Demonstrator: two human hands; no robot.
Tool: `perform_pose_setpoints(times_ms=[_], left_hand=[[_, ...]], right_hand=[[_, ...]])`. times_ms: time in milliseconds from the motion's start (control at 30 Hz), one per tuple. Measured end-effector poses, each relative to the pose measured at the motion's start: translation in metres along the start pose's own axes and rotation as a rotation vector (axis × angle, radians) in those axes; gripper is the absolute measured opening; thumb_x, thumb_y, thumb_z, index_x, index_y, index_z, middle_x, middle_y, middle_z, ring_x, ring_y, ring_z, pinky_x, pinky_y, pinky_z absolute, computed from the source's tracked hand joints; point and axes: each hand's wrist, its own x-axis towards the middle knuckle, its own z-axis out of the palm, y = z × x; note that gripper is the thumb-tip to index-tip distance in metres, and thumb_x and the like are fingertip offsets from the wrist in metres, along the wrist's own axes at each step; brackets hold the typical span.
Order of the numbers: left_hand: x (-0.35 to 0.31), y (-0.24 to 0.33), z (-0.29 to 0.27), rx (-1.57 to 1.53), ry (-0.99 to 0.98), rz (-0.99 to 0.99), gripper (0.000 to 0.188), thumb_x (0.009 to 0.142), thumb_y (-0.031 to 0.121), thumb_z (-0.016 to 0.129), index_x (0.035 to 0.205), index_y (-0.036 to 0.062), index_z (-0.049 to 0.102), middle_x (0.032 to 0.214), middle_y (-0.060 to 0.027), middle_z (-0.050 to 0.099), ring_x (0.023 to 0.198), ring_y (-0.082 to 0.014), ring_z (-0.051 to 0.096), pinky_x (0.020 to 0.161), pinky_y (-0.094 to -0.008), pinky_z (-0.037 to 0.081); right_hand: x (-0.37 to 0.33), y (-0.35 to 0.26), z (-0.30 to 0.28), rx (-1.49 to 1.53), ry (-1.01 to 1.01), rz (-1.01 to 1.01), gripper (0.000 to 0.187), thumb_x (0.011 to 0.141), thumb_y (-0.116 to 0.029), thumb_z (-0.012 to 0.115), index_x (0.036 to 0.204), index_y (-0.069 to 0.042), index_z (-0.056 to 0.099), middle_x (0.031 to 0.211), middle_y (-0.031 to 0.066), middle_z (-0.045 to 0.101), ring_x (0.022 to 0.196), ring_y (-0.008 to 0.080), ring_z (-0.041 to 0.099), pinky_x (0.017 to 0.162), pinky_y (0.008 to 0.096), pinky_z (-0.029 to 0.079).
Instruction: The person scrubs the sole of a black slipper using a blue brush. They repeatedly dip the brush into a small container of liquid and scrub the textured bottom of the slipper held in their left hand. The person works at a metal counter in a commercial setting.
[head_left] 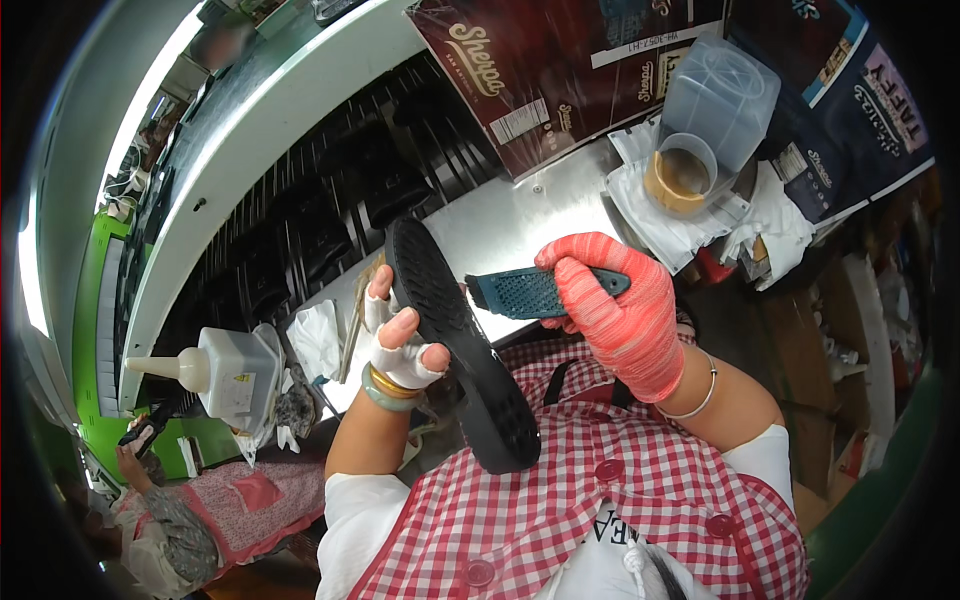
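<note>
Sole (455,345): black, treaded face up, held over the lap, slanting from the bench edge down toward the checked apron (560,510).
Left hand (400,345): fingers with white wraps, closed on the sole's left edge; thumb on the tread. Probably tilts the tread toward the tool.
Right hand (620,310): red glove, fist clamped on the handle of a teal rasp (530,292).
Rasp: perforated face, tip just beside the sole's right edge; contact cannot be told.
Bench (510,225): steel, beyond the hands.
Tub (718,100): clear plastic, tipped on its side on white rags (670,215); inside its mouth, a tan ring-shaped pot (680,180); contents unclear.
Bottle (215,372): grey-white, cone nozzle pointing left, left of the hands; level hidden.
Conveyor (300,210): dark shoes in a row.
Co-worker (165,500): lower left, holds a dark object.
</note>
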Motion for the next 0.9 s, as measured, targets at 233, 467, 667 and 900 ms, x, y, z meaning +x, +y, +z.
perform_pose_setpoints(times_ms=[233,467,667,900], left_hand=[[0.005,0.0,0.003,-0.117,0.008,-0.019,0.039,0.093,0.037,0.051,0.121,0.0209,0.03,0.107,-0.0175,0.06,0.102,-0.0303,0.061,0.108,-0.0447,0.024],[0.007,0.005,0.0,-0.066,0.035,-0.063,0.038,0.093,0.029,0.052,0.123,0.0223,0.029,0.11,-0.0139,0.059,0.101,-0.0291,0.061,0.108,-0.0469,0.027],[-0.015,-0.017,-0.006,-0.017,0.127,-0.283,0.054,0.082,0.009,0.061,0.129,0.009,0.034,0.126,-0.0159,0.045,0.115,-0.029,0.048,0.102,-0.0413,0.034],[0.041,0.02,-0.039,-0.787,0.465,-0.465,0.077,0.077,0.029,0.073,0.138,0.0074,0.031,0.124,-0.0116,0.05,0.099,-0.0213,0.058,0.087,-0.0353,0.048]], right_hand=[[0.0,0.002,-0.003,-0.118,-0.06,-0.087,0.014,0.087,-0.008,0.055,0.093,0.002,0.062,0.076,0.0056,0.062,0.067,0.0075,0.059,0.06,0.0208,0.05],[-0.007,-0.006,-0.005,-0.183,-0.129,-0.08,0.013,0.087,-0.007,0.054,0.093,0.001,0.062,0.078,0.0061,0.063,0.066,0.009,0.059,0.061,0.0238,0.05],[-0.012,-0.009,-0.019,0.126,0.21,-0.118,0.017,0.09,-0.013,0.053,0.098,-0.001,0.061,0.084,0.0058,0.062,0.063,0.012,0.061,0.055,0.0225,0.051],[0.006,0.02,-0.03,0.175,0.363,-0.417,0.023,0.091,-0.021,0.054,0.103,-0.002,0.058,0.085,0.0075,0.062,0.058,0.0151,0.06,0.049,0.0239,0.047]])
